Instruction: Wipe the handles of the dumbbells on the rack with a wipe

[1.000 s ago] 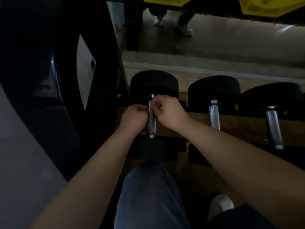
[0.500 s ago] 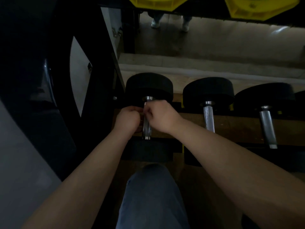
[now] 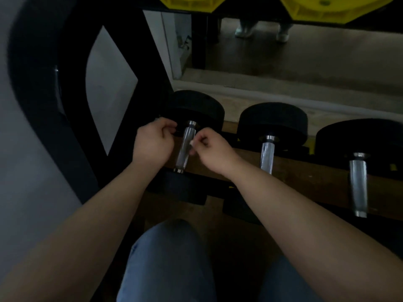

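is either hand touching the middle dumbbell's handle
No, the left hand and right hand flank the leftmost handle; the middle handle is bare.

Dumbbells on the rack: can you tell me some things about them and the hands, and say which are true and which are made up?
1. Three shiny handles show: the leftmost handle, the middle handle and the right handle. True.
2. Both hands are at the middle handle. False: the left hand and the right hand sit either side of the leftmost handle.
3. The dumbbell ends are yellow. False: the dumbbell ends are black; the yellow plates are higher up.
4. The right hand pinches a small pale bit, likely the wipe. True.
5. The left hand is flat and open. False: its fingers are curled.
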